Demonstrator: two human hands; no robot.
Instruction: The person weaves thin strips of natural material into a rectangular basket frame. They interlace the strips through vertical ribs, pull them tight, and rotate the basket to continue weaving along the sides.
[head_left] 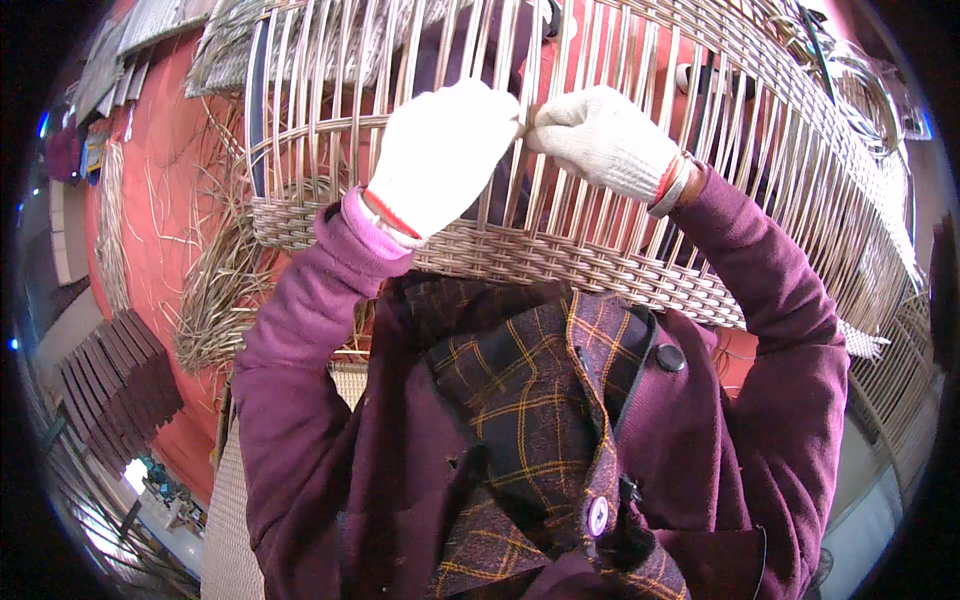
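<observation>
On wicker frame [600, 250], gloved hands

We see no screens or signs, only a small blue and yellow packet-like thing [95, 152] at the far left edge, well left of our left hand [440, 155], too blurred to make out

place: wicker-weaving workshop | evidence: half-woven cane frame [600, 200] with bare upright ribs | loose bundle of weaving strands [215, 290] on the red floor [160, 180] | stacked woven panels [115, 385] at left | more wicker frames [895, 390] at right | worker in white work gloves
</observation>
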